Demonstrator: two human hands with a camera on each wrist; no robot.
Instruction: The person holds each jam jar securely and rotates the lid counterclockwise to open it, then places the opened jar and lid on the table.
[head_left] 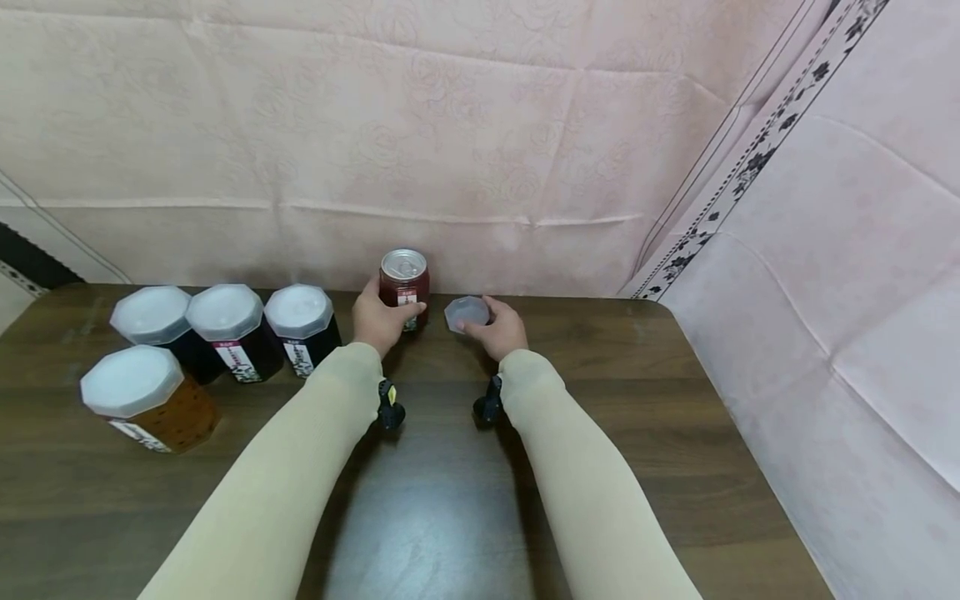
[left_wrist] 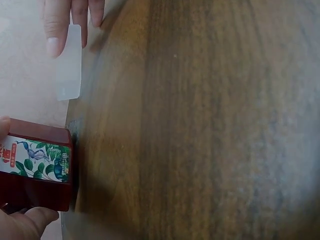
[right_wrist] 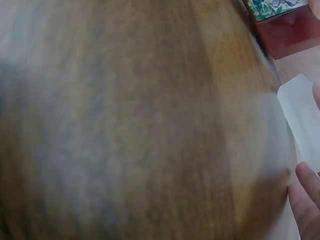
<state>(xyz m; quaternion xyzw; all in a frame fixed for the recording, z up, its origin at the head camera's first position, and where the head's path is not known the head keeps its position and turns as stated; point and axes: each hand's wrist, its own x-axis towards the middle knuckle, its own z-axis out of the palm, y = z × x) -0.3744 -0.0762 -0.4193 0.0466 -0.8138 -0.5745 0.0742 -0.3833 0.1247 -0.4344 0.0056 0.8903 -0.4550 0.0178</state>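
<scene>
Fingers of your left hand [head_left: 381, 321] wrap the red jar [head_left: 405, 287], which stands upright near the table's [head_left: 675, 400] rear edge. Your right hand [head_left: 501, 329] pinches its white lid [head_left: 467, 313], just beside the jar. Four capped jars [head_left: 225, 333] stand at left.

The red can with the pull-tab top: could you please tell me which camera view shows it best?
The head view: the red can stands whole and upright there, silver top visible, in the left hand's grip. The left wrist view shows only its lower body and bird-and-leaf label. The right wrist view catches just a corner.
</scene>
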